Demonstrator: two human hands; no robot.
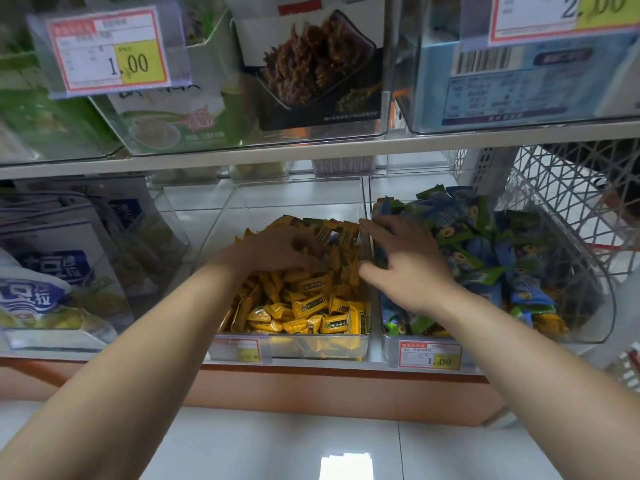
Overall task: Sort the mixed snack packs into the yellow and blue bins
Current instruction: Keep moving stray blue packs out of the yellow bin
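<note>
A clear bin [298, 202] in the middle of the lower shelf holds a heap of yellow snack packs [311, 306]. To its right, a second clear bin [597, 306] is full of blue and green snack packs [519, 265], with a few yellow packs [550, 323] at its front right corner. My left hand [284, 251] lies palm down on the yellow heap, fingers curled into the packs; what they hold is hidden. My right hand [405, 268] hovers over the wall between the two bins, fingers spread, thumb toward the yellow side.
Price tags [429, 356] hang on the bin fronts. Large blue-and-white bags [52, 271] fill the bin at the left. The upper shelf [311, 150] with boxed goods overhangs closely. A white wire basket [571, 188] stands at the right. Grey floor tiles lie below.
</note>
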